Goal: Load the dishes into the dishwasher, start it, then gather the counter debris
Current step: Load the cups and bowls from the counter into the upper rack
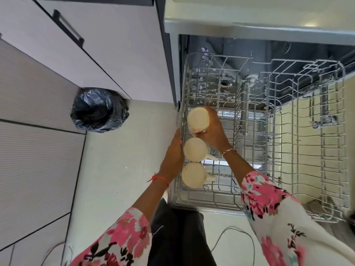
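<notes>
Loading step, judged early. Three mugs are lined up along the left edge of the pulled-out rack (211, 206) of the dishwasher (249, 29), all mouth-down. The far mug (197, 118) is gripped by the right hand (213, 132), with fingers curled round its right side and back. It seems slightly tilted and is probably not seated yet. The middle mug (194, 149) and near mug (193, 175) are set with handles pointing right. The left hand (172, 152) is laid along the rack's left rim against the middle mug, fingers fairly straight; whether anything is gripped cannot be told. To be done well, the far mug should be lowered straight down between the tines and kept just off the middle mug. Its handle should be turned right like the others, and it should be released only once it sits flat. The rack is best steadied at its left rim so it is not rolled back. A black bin bag (99, 110) is seen on the floor, well apart to the left.
</notes>
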